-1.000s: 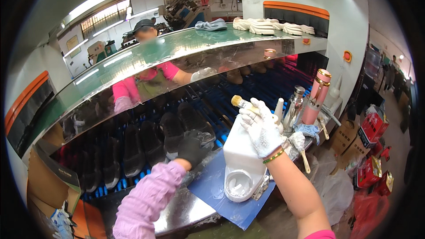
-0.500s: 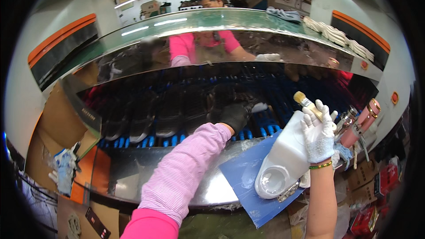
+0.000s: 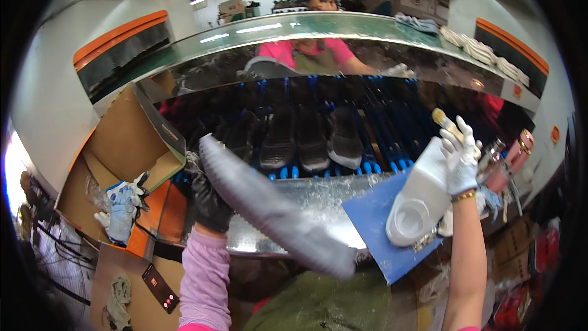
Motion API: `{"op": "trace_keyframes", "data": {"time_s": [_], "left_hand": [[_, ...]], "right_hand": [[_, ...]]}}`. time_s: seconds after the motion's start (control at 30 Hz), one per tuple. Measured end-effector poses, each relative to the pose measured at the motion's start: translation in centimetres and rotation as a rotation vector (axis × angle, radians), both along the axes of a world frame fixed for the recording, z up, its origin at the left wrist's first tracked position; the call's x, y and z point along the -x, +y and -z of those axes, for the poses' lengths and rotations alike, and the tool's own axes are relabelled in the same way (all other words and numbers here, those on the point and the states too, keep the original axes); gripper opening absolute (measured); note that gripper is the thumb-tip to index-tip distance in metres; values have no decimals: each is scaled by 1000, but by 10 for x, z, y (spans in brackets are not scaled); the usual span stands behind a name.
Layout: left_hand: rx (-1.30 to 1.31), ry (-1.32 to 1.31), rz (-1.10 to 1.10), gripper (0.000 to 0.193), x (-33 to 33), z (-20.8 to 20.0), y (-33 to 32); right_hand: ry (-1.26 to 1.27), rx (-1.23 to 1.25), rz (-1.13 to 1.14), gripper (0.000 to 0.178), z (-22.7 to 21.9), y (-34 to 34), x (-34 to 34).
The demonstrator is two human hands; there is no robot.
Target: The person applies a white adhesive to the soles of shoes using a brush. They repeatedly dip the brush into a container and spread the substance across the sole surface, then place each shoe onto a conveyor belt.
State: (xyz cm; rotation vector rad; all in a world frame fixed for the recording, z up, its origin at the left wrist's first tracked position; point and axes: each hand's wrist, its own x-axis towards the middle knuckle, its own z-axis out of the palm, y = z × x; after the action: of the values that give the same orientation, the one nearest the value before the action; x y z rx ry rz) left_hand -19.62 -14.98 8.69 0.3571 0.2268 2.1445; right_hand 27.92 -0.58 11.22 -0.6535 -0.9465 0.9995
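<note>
My left hand (image 3: 208,199), in a black glove, grips one end of a long grey shoe sole (image 3: 275,211) that slants down to the right above the metal bench edge (image 3: 306,193). My right hand (image 3: 462,159), in a white glove, holds a small brush (image 3: 446,124) with its bristles up. The same hand steadies a white shoe sole (image 3: 416,199), which stands tilted on a blue mat (image 3: 373,227) at the bench's right end.
Dark shoes (image 3: 312,138) ride on blue racks behind the bench, under a green shelf (image 3: 294,27). A person in pink (image 3: 306,52) works opposite. An open cardboard box (image 3: 131,147) with gloves (image 3: 122,205) stands left. Pink bottles (image 3: 514,159) stand right.
My left hand reached toward the rack of shoes, then drew back toward me holding the grey sole. My right hand kept the brush and white sole. My view turned left.
</note>
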Motion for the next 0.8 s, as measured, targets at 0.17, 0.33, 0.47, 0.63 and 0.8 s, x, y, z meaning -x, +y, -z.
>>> {"op": "trace_keyframes", "data": {"time_s": [0.17,0.33,0.47,0.63,0.8], "left_hand": [[111,166,270,44,-34,11,-54],[308,169,670,47,-124,77,-122],[405,104,840,50,-150,95,-152],[451,48,899,54,-142,96,-159],[481,-11,846,57,-123,82,-169]], "right_hand": [[38,-182,-403,53,-5,-30,44],[-31,-381,-266,69,-103,-83,41],[-50,-305,-257,56,-81,-118,30],[130,35,-257,42,-14,-157,23],[184,143,-321,41,15,-173,34]]}}
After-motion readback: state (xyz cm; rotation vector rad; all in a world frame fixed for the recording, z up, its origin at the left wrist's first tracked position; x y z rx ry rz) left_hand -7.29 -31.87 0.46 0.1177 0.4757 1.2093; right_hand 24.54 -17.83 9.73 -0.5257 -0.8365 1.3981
